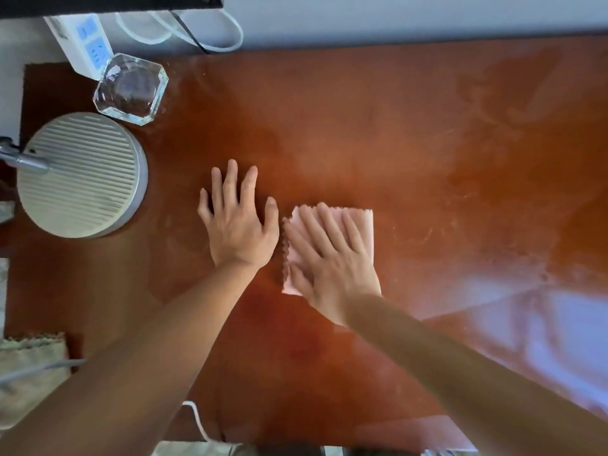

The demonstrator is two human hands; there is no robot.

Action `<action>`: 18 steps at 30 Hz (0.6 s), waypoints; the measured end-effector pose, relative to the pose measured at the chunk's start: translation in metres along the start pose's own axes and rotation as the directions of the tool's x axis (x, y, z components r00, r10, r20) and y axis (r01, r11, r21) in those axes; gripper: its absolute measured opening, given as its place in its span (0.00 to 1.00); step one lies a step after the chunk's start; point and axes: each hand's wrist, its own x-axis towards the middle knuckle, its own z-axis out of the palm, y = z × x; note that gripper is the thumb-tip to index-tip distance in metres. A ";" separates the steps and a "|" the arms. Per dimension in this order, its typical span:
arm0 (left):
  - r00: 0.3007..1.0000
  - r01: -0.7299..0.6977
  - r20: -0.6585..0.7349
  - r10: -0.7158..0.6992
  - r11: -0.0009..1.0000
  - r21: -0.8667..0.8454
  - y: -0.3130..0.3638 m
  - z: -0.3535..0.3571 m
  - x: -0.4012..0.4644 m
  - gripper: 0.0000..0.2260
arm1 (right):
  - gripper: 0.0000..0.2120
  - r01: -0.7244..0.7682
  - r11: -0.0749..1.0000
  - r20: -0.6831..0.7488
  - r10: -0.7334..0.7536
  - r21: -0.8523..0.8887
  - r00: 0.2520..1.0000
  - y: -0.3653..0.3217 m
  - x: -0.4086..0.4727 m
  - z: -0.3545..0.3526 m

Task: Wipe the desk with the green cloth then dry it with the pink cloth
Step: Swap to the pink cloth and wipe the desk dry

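The pink cloth (pixel 363 225) lies folded flat near the middle of the reddish-brown desk (pixel 378 133). My right hand (pixel 329 258) presses on it with straight, spread fingers and covers most of it. My left hand (pixel 238 218) lies flat on the bare desk just left of the cloth, fingers spread, holding nothing. The green cloth (pixel 29 373) lies at the desk's near left corner, partly cut off by the frame edge. Faint smears show on the desk's right half.
A round white ribbed lamp head (pixel 82 176) on a metal arm sits over the desk's left side. A square glass dish (pixel 131 88) stands at the back left beside a white power strip (pixel 82 41) and cables. The desk's front edge runs along the bottom.
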 end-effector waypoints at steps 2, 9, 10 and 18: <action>1.000 0.003 0.004 -0.003 1.000 -0.004 0.000 0.000 0.001 0.26 | 0.31 0.031 0.999 0.047 -0.031 -0.012 0.998 -0.001 -0.012 0.004; 1.000 -0.006 0.012 0.006 0.999 -0.052 0.001 -0.001 0.000 0.27 | 0.33 -0.086 0.993 -0.007 0.086 -0.084 0.996 0.014 0.044 -0.009; 1.000 -0.008 0.015 0.009 0.997 -0.072 0.000 -0.002 0.000 0.27 | 0.33 -0.128 0.989 -0.032 0.125 -0.081 0.992 0.012 0.054 -0.010; 0.990 -0.094 0.085 0.110 0.980 -0.175 -0.015 -0.018 -0.020 0.22 | 0.29 -0.157 0.988 -0.060 0.156 -0.012 0.986 -0.038 -0.034 0.020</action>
